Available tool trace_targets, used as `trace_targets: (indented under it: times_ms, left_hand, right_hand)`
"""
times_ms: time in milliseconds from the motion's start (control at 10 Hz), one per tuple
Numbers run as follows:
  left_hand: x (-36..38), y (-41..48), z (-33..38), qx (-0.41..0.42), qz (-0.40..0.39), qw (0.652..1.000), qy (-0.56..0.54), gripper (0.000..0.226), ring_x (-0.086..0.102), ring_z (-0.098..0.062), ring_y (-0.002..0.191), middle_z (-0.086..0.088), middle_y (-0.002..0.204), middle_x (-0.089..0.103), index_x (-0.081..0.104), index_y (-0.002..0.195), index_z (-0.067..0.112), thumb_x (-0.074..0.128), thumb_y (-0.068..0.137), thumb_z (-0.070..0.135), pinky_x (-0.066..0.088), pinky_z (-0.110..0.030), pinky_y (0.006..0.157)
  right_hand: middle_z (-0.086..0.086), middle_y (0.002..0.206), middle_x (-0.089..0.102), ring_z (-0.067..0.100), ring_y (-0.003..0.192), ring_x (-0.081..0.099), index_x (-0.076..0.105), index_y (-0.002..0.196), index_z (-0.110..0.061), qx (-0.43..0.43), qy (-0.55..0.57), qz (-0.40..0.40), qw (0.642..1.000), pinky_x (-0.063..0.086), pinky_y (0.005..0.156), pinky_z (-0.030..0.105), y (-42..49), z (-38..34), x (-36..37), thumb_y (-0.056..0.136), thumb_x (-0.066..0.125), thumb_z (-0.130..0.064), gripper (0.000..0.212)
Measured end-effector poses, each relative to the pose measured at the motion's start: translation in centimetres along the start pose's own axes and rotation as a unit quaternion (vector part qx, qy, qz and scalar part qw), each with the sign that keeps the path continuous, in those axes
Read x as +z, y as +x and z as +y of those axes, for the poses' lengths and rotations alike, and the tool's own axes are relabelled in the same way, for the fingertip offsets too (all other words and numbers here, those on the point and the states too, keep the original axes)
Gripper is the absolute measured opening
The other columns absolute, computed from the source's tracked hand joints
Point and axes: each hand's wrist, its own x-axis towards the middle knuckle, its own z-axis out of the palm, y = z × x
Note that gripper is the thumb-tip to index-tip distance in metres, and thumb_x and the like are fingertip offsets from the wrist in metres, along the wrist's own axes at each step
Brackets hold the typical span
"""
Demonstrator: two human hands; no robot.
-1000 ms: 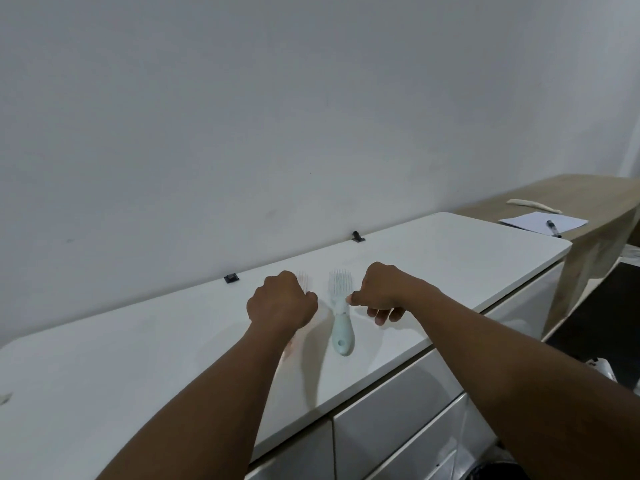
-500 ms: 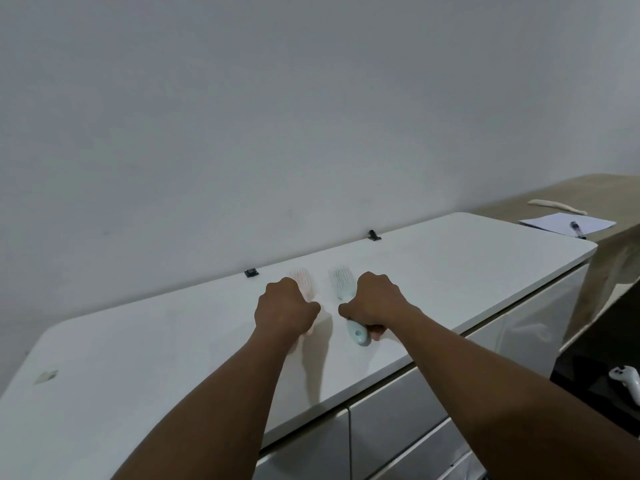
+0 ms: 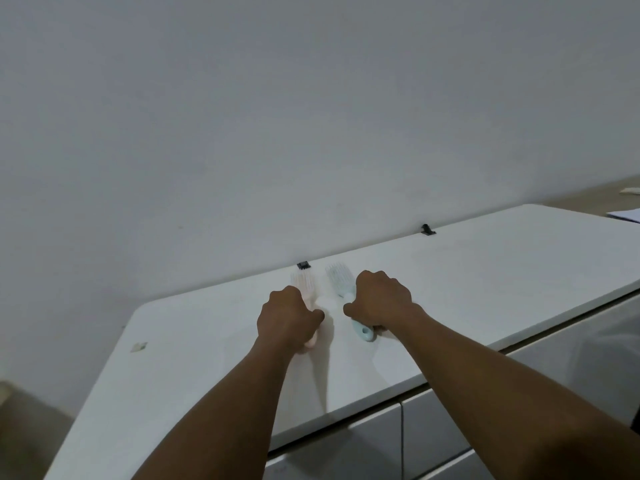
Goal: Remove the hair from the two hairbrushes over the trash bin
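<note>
While both brushes lie on the white cabinet top [image 3: 485, 289], left hand [image 3: 287, 315] fists around pink hairbrush [image 3: 304, 282] handle; right hand [image 3: 381, 299] grips blue hairbrush [image 3: 341, 278] handle, bristle heads beyond knuckles.

Both brushes look like smooth plastic: the pink brush [image 3: 304, 280] at 11 o'clock of the left hand [image 3: 287, 315], the blue brush [image 3: 341, 277] at 11 o'clock of the right hand [image 3: 381, 299]. The counter [image 3: 485, 289] is white, smooth, faintly glossy laminate. The wall [image 3: 277, 116] is matt paint. Drawers [image 3: 450, 427] at 5 o'clock look satin. The clips [image 3: 428, 230] are black plastic.
</note>
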Motion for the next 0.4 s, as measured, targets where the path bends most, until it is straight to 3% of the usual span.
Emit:
trace_targets:
  times_ms: [200, 300, 400]
  left_hand:
    - [0.1, 0.3, 0.3, 0.010, -0.010, 1.000, -0.005, 0.035, 0.056, -0.025, 0.077, 0.003, 0.076, 0.049, 0.043, 0.072, 0.020, 0.069, 0.080, 0.040, 0.043, -0.029, 0.064]
    - [-0.2, 0.1, 0.4, 0.009, -0.023, 1.000, -0.001, 0.036, 0.056, -0.024, 0.077, 0.003, 0.076, 0.049, 0.043, 0.073, 0.019, 0.068, 0.081, 0.043, 0.042, -0.028, 0.062]
    - [-1.3, 0.2, 0.9, 0.007, -0.010, 1.000, -0.002, 0.036, 0.060, -0.028, 0.087, 0.000, 0.088, 0.053, 0.049, 0.087, 0.015, 0.065, 0.084, 0.047, 0.044, -0.030, 0.068]
  right_hand:
    - [0.004, 0.099, 0.056, 0.026, 0.087, 0.053, 0.052, 0.102, -0.015, 0.019, 0.011, -0.010, 1.000, 0.041, 0.072, 0.031, 0.1, 0.2, 0.1, 0.082, 0.063, -0.035, 0.030]
    - [0.002, 0.095, 0.057, 0.026, 0.086, 0.057, 0.050, 0.097, -0.015, 0.022, 0.021, -0.023, 0.999, 0.043, 0.069, 0.031, -0.1, 0.4, 0.1, 0.082, 0.063, -0.039, 0.031]
    - [0.004, 0.094, 0.062, 0.027, 0.079, 0.062, 0.051, 0.094, -0.016, 0.025, 0.031, -0.027, 0.999, 0.051, 0.071, 0.032, 0.2, 0.4, -0.9, 0.081, 0.065, -0.050, 0.039]
